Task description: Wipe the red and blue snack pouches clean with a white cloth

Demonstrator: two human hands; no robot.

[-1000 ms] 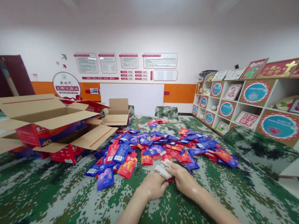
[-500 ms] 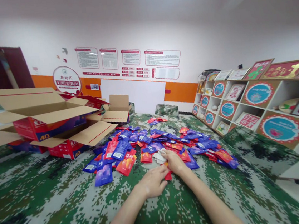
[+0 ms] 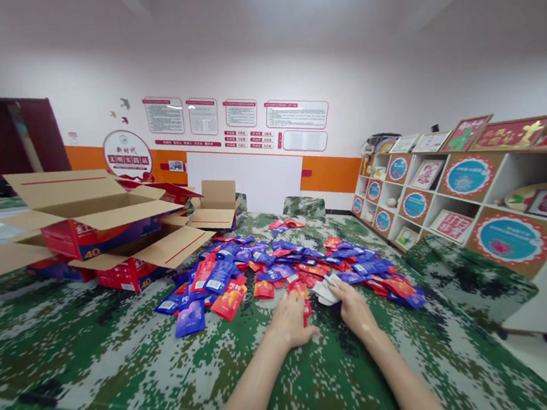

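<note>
My left hand (image 3: 289,320) lies over a red packet (image 3: 299,288) near the front of the pile, with its thumb spread away from the fingers. My right hand (image 3: 354,306) is closed on a crumpled white cloth (image 3: 326,291), which could also be tissue. Blue packets (image 3: 274,274) and red packets lie heaped just beyond both hands. On the left of the pile, a blue packet (image 3: 190,316) and a red-orange packet (image 3: 230,300) lie face up on the camouflage tablecloth (image 3: 242,360). My left fingertips are partly blurred against the red packet.
Open cardboard boxes (image 3: 77,238) stand stacked at the left, flaps spread, and another open box (image 3: 217,206) is behind the pile. A few packets (image 3: 285,224) lie farther back. Camouflage-covered chairs (image 3: 474,274) and a display shelf (image 3: 430,197) are at the right.
My right hand has moved right with the white cloth, away from my left hand. My left hand has shifted right and forward onto the red packet. The camera view has tilted up slightly.
</note>
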